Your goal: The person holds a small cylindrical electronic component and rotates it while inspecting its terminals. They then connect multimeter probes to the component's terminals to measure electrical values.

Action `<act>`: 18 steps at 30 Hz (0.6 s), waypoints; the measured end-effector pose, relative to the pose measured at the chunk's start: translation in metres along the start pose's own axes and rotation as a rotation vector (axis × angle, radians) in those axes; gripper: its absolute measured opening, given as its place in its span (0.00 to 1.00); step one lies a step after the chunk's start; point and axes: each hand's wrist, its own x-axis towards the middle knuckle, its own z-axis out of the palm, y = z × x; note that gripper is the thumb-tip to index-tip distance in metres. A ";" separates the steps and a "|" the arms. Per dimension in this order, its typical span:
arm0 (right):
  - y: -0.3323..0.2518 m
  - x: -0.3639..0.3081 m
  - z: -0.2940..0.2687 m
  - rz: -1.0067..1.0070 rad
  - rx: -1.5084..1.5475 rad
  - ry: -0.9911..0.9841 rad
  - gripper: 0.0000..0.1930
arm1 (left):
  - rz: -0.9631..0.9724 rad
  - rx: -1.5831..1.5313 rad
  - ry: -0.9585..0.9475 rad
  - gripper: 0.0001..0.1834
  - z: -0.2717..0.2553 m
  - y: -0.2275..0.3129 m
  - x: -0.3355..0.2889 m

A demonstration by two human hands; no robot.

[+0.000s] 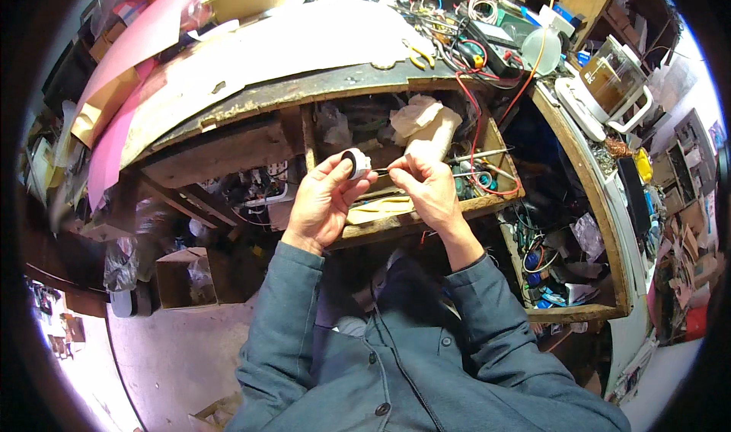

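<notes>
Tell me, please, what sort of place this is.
Probably an electrical repair workshop: yellow-handled pliers, a coil of wire and what looks like a test meter lie on the cluttered bench.

white round part (361,162), partly hidden by left fingers (339,173). thin piece (382,171) at right fingers (409,180), too small to identify.

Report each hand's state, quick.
Left hand: holding a small round white-and-black part.
Right hand: closed in a pinch; what it holds cannot be told.
</notes>
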 end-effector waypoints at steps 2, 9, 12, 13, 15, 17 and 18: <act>-0.001 0.001 0.004 0.002 0.021 -0.024 0.06 | 0.018 0.013 0.025 0.14 -0.003 0.003 -0.003; -0.003 -0.001 0.002 0.002 0.004 -0.016 0.06 | 0.011 -0.008 0.013 0.13 -0.001 0.002 -0.001; -0.002 -0.001 0.006 0.023 0.020 -0.034 0.07 | 0.012 -0.025 0.004 0.15 -0.006 0.005 -0.004; -0.004 -0.002 0.003 0.026 0.005 -0.026 0.07 | 0.014 -0.024 -0.007 0.14 -0.005 0.004 -0.003; -0.009 -0.003 0.002 0.031 -0.016 -0.018 0.08 | 0.022 -0.018 -0.021 0.14 -0.004 0.002 -0.001; -0.007 -0.004 0.004 0.008 0.013 -0.010 0.07 | 0.019 -0.028 -0.015 0.14 -0.003 0.002 -0.003; -0.003 -0.003 0.005 -0.007 0.028 -0.014 0.06 | 0.016 -0.031 -0.022 0.14 -0.005 0.003 -0.003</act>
